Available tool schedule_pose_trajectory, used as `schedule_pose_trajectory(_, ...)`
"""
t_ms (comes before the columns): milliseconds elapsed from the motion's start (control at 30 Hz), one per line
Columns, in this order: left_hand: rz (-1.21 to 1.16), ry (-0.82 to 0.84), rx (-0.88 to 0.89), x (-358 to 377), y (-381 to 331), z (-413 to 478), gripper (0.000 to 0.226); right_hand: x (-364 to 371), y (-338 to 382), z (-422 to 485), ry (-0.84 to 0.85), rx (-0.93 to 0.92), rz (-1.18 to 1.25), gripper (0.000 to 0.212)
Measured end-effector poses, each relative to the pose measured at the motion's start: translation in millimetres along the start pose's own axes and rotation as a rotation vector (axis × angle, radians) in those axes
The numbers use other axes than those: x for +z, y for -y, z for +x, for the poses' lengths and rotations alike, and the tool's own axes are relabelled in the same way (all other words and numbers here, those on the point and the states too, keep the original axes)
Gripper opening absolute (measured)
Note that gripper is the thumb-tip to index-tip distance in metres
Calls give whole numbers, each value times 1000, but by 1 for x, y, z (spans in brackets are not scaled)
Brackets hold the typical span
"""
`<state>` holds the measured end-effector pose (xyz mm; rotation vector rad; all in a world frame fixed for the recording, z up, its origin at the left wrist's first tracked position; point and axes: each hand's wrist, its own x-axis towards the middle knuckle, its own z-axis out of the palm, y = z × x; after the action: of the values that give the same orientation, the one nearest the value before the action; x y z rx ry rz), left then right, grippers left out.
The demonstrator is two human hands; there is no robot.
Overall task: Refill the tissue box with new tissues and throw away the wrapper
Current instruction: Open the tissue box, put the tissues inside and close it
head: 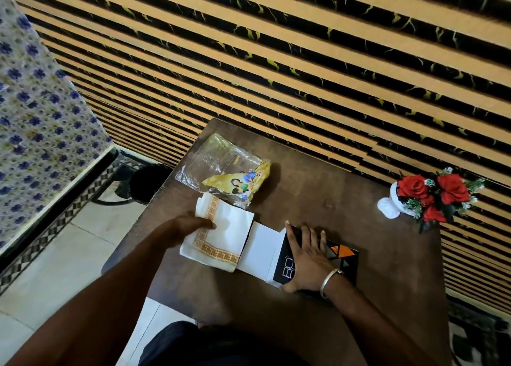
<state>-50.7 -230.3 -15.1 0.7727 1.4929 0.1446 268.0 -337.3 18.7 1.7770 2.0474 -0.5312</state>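
A black tissue box with orange triangles lies on its side on the brown table, its white end flap open toward the left. My right hand presses flat on top of the box. My left hand grips a stack of white tissues with orange borders, right at the open end of the box. Just behind the tissues lies the empty clear and yellow wrapper.
A white vase of red artificial roses stands at the table's right edge. A black bin sits on the tiled floor left of the table. A striped wall runs behind, and a floral cloth hangs at far left.
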Motion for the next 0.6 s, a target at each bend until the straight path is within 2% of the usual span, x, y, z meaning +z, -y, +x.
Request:
schedule_pose_trajectory(167,14,179,-29,-12,1,-7,53,0,0,0,-1,3,-9,153)
schedule_pose_trajectory(500,26,209,9,-17,1,3,66,-1,1,-1,12,1,-8,152)
schedule_pose_trajectory(600,3,193,52,-12,-3,0,59,-1,1,0,13,4,-10,152)
